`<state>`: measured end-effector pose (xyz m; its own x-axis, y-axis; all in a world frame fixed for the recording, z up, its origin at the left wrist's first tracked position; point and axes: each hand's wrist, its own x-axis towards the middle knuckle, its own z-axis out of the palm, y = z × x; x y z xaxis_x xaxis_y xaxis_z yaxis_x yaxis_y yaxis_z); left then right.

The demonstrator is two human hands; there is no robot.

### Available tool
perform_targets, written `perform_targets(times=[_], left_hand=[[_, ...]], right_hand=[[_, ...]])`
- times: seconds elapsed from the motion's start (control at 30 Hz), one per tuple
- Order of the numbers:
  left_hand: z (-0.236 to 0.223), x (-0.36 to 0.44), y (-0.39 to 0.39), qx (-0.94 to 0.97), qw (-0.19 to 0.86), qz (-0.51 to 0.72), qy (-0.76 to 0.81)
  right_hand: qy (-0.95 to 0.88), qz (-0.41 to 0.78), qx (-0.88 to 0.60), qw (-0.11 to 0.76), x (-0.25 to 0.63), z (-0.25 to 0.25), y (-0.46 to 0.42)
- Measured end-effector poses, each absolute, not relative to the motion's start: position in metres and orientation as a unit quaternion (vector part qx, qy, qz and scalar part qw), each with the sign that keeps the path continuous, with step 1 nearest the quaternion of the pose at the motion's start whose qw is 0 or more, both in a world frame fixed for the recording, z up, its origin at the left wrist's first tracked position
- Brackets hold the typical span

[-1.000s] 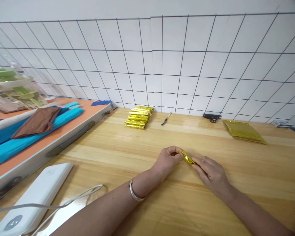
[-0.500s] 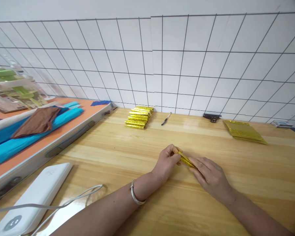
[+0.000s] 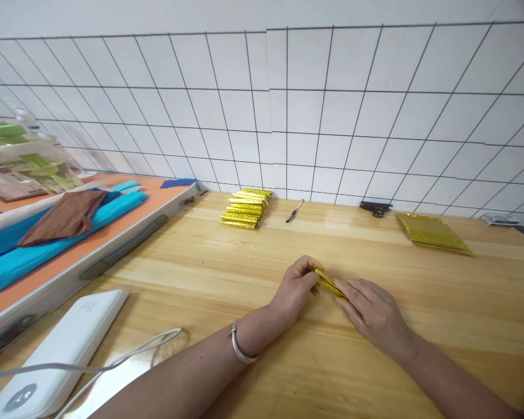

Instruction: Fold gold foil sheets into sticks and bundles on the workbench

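Between my two hands is a narrow strip of folded gold foil paper (image 3: 329,283), held slantwise just over the wooden table (image 3: 192,372). My left hand (image 3: 297,288) pinches its far left end with thumb and fingers. Around the near right end my right hand (image 3: 374,314) is closed, fingers on top and thumb below, hiding that end. Farther back lies a row of several similar rolled gold foil pieces (image 3: 247,208). A flat stack of gold foil sheets (image 3: 434,233) rests at the back right.
A pen (image 3: 295,211) and a black clip (image 3: 376,208) lie near the tiled wall. At the left are a white power bank (image 3: 61,349) with a cable (image 3: 148,343), and an orange raised surface (image 3: 152,189) bearing blue and brown cloth (image 3: 65,218) and a clear jug (image 3: 30,163).
Both hands stay almost in place on the gold foil strip, with only slight finger movement. The whole view has shifted a tiny amount.
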<state>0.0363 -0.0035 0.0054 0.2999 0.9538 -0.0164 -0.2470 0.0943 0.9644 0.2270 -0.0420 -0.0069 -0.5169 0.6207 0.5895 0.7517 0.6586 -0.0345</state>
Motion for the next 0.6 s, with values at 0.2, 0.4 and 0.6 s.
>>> perform_targets(times=[0.2, 0.4, 0.6], left_hand=[[0.004, 0.035, -0.002, 0.507, 0.634, 0.464, 0.355], [0.007, 0.034, -0.003, 0.485, 0.652, 0.468, 0.348], [0.006, 0.026, 0.006, 0.511, 0.697, 0.429, 0.264]], right_hand=[[-0.859, -0.121, -0.408, 0.283, 0.23, -0.01, -0.04], [-0.866, -0.119, -0.402, 0.272, 0.23, -0.01, -0.041], [-0.841, -0.065, -0.433, 0.319, 0.235, -0.014, -0.036]])
